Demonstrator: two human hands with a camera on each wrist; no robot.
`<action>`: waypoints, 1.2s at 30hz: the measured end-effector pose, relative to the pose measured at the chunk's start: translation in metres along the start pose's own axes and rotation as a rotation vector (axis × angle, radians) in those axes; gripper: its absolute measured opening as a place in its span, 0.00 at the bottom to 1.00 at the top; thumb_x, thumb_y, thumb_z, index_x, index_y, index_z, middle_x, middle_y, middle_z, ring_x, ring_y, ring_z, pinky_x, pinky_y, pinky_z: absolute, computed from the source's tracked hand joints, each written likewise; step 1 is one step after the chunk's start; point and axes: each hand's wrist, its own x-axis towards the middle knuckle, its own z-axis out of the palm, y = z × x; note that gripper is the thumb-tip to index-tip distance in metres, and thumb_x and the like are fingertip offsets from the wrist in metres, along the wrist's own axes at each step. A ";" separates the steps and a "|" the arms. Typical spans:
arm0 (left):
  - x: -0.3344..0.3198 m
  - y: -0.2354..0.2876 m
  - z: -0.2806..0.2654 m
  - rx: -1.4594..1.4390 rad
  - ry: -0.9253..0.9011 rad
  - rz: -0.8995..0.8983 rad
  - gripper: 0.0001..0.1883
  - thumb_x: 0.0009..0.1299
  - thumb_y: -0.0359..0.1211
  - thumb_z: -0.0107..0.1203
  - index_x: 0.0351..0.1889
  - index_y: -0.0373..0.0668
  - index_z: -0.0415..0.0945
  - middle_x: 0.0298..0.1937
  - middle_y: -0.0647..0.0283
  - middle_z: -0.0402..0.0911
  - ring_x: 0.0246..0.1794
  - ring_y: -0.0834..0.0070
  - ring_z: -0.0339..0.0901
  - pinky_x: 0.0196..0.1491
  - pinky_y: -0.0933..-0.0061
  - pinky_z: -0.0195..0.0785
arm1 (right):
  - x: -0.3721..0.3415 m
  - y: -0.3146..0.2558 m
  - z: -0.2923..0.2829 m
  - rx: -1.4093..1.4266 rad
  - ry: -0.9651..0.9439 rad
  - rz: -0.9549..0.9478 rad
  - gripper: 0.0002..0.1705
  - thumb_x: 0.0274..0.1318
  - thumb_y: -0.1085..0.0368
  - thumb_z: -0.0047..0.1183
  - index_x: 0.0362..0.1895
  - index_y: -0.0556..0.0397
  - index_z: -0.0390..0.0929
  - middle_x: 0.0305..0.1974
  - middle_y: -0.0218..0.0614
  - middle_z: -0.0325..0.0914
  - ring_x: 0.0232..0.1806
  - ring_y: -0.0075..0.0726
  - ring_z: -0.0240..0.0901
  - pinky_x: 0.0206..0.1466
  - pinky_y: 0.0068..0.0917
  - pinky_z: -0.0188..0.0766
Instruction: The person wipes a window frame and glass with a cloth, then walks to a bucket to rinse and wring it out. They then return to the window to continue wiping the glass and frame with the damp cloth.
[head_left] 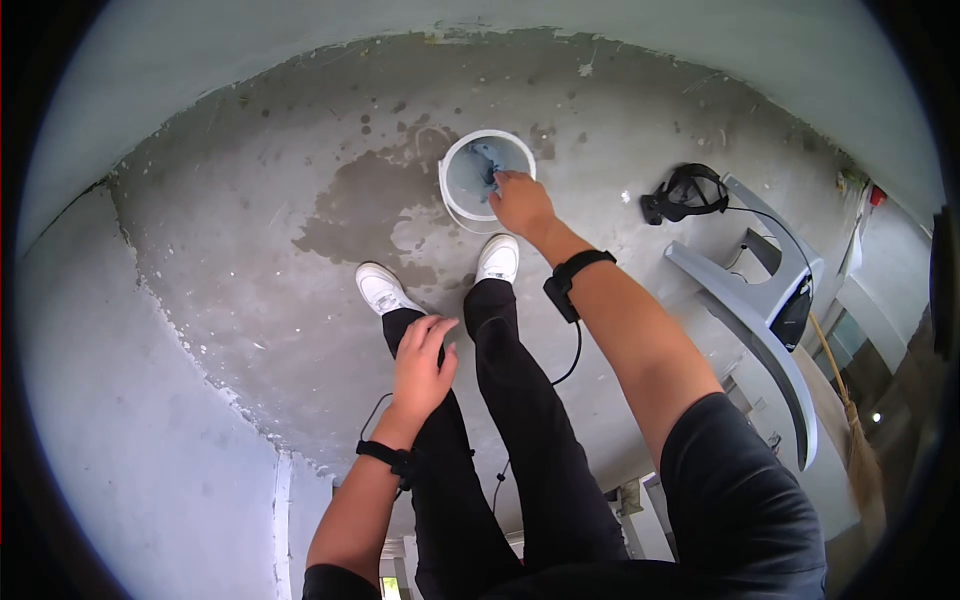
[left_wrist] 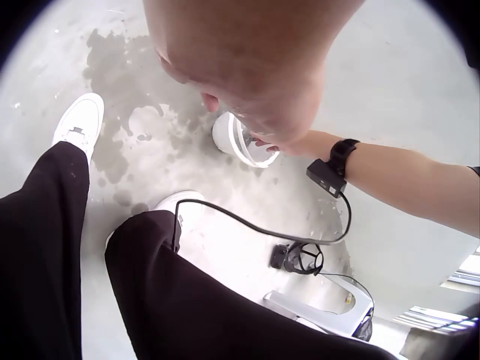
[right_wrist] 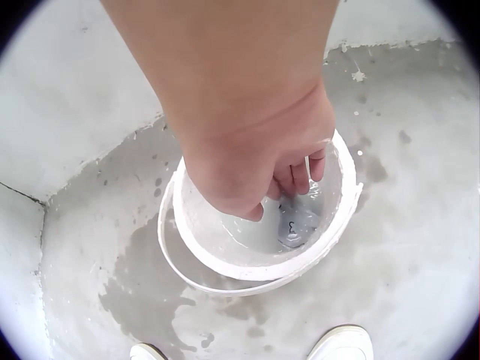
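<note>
My right hand [head_left: 524, 203] reaches over the rim of a white bucket [right_wrist: 196, 238] with water in it. In the right wrist view its fingers [right_wrist: 300, 178] point down, with the thumb apart from them. Close below the fingertips lies a grey-blue, soft-looking thing [right_wrist: 297, 227] with a dark mark like a 3; its kind does not show. From the head it appears as a dark blue patch [head_left: 487, 160] in the water. My left hand [head_left: 424, 368] hangs in front of the left leg, fingers loosely bent and holding nothing.
The bucket's handle [right_wrist: 217, 289] hangs down at its near side. Wet patches [head_left: 365, 205] darken the concrete floor. White shoes [head_left: 380, 288] stand just short of the bucket. On the right are a black strapped headset [head_left: 688, 193], a grey plastic frame [head_left: 765, 295] and a broom [head_left: 862, 460].
</note>
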 end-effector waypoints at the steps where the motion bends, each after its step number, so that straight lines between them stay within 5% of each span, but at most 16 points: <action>1: 0.003 0.004 -0.002 0.008 -0.001 0.018 0.21 0.64 0.24 0.60 0.57 0.40 0.79 0.55 0.54 0.78 0.57 0.52 0.76 0.61 0.55 0.70 | -0.012 0.000 0.000 0.047 0.061 -0.020 0.25 0.63 0.57 0.54 0.58 0.59 0.80 0.55 0.51 0.82 0.59 0.56 0.78 0.63 0.47 0.76; 6: 0.016 0.027 -0.007 0.044 -0.038 0.038 0.21 0.66 0.24 0.61 0.59 0.41 0.78 0.56 0.53 0.78 0.58 0.51 0.75 0.61 0.56 0.69 | -0.047 0.000 -0.013 0.182 0.187 -0.092 0.26 0.61 0.59 0.55 0.61 0.59 0.80 0.55 0.49 0.82 0.59 0.55 0.78 0.63 0.47 0.76; 10: 0.019 0.033 -0.003 0.016 -0.050 0.048 0.06 0.69 0.30 0.63 0.41 0.39 0.80 0.38 0.56 0.80 0.42 0.54 0.78 0.44 0.58 0.70 | -0.042 0.002 -0.005 0.175 0.159 -0.059 0.25 0.62 0.59 0.56 0.59 0.59 0.80 0.55 0.48 0.82 0.59 0.55 0.77 0.63 0.46 0.76; 15: 0.009 0.025 0.001 -0.031 -0.137 -0.046 0.23 0.77 0.40 0.59 0.20 0.37 0.71 0.20 0.51 0.73 0.22 0.49 0.73 0.28 0.53 0.65 | -0.006 0.005 0.024 0.107 0.085 -0.009 0.28 0.62 0.56 0.55 0.63 0.57 0.77 0.59 0.46 0.80 0.64 0.54 0.74 0.64 0.48 0.75; 19: 0.007 0.020 -0.006 -0.162 -0.236 -0.119 0.23 0.77 0.35 0.57 0.20 0.34 0.66 0.19 0.48 0.68 0.20 0.47 0.68 0.26 0.53 0.58 | 0.018 -0.003 0.044 0.041 0.029 0.015 0.31 0.64 0.53 0.54 0.67 0.55 0.74 0.64 0.42 0.76 0.68 0.50 0.71 0.67 0.52 0.70; 26: 0.007 0.015 -0.007 -0.118 -0.263 -0.091 0.24 0.78 0.39 0.57 0.20 0.37 0.71 0.19 0.51 0.73 0.23 0.47 0.74 0.27 0.52 0.64 | 0.029 -0.011 0.043 -0.038 -0.147 0.079 0.34 0.65 0.49 0.54 0.69 0.55 0.72 0.68 0.45 0.73 0.72 0.50 0.66 0.71 0.51 0.65; 31: 0.025 0.019 -0.001 -0.036 -0.193 -0.048 0.23 0.77 0.41 0.58 0.21 0.37 0.73 0.20 0.48 0.75 0.23 0.46 0.74 0.28 0.52 0.64 | -0.018 0.003 0.011 0.059 0.014 -0.051 0.37 0.65 0.47 0.55 0.71 0.58 0.71 0.70 0.50 0.72 0.72 0.55 0.67 0.72 0.48 0.66; 32: 0.033 0.022 0.001 -0.013 -0.176 -0.071 0.21 0.76 0.41 0.59 0.24 0.37 0.73 0.19 0.50 0.74 0.21 0.48 0.73 0.27 0.55 0.64 | -0.029 0.006 0.005 0.120 0.052 -0.112 0.37 0.65 0.47 0.56 0.70 0.59 0.71 0.70 0.53 0.71 0.71 0.58 0.67 0.72 0.47 0.67; 34: 0.048 0.031 0.002 -0.129 -0.140 -0.241 0.13 0.76 0.37 0.59 0.32 0.38 0.76 0.19 0.61 0.70 0.20 0.69 0.70 0.28 0.63 0.62 | -0.054 0.006 -0.015 0.164 0.084 -0.138 0.36 0.65 0.50 0.57 0.70 0.60 0.72 0.68 0.55 0.73 0.70 0.60 0.68 0.73 0.46 0.66; 36: 0.063 0.017 0.015 -0.232 -0.059 -0.221 0.10 0.76 0.36 0.60 0.38 0.39 0.77 0.23 0.65 0.73 0.23 0.75 0.70 0.30 0.66 0.64 | -0.078 0.006 -0.035 0.277 0.093 -0.246 0.35 0.66 0.52 0.57 0.70 0.60 0.71 0.68 0.54 0.73 0.69 0.60 0.69 0.73 0.46 0.66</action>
